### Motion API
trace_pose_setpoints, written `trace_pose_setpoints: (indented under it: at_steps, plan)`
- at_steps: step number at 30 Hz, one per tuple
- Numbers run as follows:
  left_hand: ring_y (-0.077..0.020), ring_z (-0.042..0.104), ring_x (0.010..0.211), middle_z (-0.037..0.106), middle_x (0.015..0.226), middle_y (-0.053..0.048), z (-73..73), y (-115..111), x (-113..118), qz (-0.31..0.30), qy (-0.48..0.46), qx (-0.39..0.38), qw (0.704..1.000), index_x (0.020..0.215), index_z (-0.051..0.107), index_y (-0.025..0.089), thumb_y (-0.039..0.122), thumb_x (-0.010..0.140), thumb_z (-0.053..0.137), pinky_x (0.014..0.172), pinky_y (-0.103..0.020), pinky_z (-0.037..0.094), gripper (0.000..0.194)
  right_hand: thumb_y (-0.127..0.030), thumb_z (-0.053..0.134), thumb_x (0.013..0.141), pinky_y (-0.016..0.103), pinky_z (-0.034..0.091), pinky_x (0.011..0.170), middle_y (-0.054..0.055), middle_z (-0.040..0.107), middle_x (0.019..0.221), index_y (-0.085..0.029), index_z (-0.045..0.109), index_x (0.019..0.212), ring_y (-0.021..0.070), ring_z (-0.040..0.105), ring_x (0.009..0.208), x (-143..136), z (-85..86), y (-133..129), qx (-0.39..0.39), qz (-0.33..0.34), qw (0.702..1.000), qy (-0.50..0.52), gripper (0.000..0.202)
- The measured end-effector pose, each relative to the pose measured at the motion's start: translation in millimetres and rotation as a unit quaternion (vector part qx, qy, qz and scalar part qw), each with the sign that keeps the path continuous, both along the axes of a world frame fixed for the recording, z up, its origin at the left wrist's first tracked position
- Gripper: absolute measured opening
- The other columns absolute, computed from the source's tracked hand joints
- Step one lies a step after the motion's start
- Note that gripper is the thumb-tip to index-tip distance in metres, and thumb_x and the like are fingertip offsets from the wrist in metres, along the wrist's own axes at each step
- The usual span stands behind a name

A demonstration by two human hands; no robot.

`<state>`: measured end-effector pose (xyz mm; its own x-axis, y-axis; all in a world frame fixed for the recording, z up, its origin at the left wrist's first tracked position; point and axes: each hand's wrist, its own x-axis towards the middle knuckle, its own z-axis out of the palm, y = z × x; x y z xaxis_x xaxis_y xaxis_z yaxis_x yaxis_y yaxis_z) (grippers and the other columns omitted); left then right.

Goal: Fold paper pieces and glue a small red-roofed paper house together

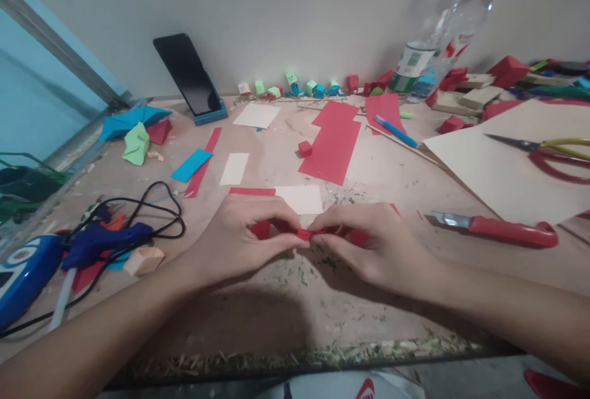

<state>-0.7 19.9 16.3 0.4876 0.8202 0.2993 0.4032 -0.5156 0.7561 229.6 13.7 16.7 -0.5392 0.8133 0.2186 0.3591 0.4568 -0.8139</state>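
Observation:
Both of my hands meet at the middle of the table, pinching a small folded piece of red paper [303,234] between thumbs and fingertips. My left hand [249,233] grips its left end, and my right hand [369,239] grips the right end. The fingers cover most of the piece, so its full shape is hidden. Just beyond the hands lies a white paper rectangle [302,200] beside a red strip partly behind my left hand. Farther off, a small red paper cube [305,149] rests against a larger cut red sheet [335,150].
A blue glue gun [108,240] with a looping black cord lies at left. A phone [188,73] stands in a holder at the back. On the right are a red-handled knife [511,231], scissors [553,148] on a cream sheet [507,165], and plastic bottles [415,64].

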Motion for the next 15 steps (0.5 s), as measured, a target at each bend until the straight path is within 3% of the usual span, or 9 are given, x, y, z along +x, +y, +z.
trace_pose_setpoints:
  at_steps: [4,8,15]
  plan:
    - [-0.0114,0.075,0.076,0.081,0.086,0.003,-1.3,-0.8,3.5,0.001,-0.016,-0.047,0.999,0.09,0.079,0.02,0.013,0.083,0.082,0.073,-0.016,0.057,0.01,-0.011,0.063,0.095,0.02,0.051,0.069,0.0,0.08,0.085,-0.018,0.076,0.096,0.0107,0.072,0.073,2.8,-0.4,0.9,0.038,0.012,0.999,-0.007,0.015]
    - [-0.0121,0.075,0.072,0.082,0.082,0.002,2.4,-2.7,5.7,-0.01,-0.022,-0.069,0.997,0.083,0.08,0.019,0.012,0.083,0.081,0.069,-0.017,0.056,0.007,-0.016,0.06,0.098,0.021,0.046,0.06,0.002,0.076,0.078,-0.018,0.073,0.093,0.0107,0.066,0.063,4.0,-3.8,0.7,0.089,0.039,0.995,-0.019,0.015]
    - [-0.0112,0.072,0.069,0.081,0.08,0.0,6.2,-2.7,1.8,-0.081,0.008,-0.003,0.997,0.087,0.078,0.019,0.016,0.093,0.072,0.067,-0.017,0.053,0.009,-0.013,0.058,0.098,0.02,0.048,0.062,0.003,0.076,0.081,-0.015,0.072,0.093,0.01,0.066,0.067,6.2,1.7,4.4,0.079,0.105,0.991,-0.015,0.015]
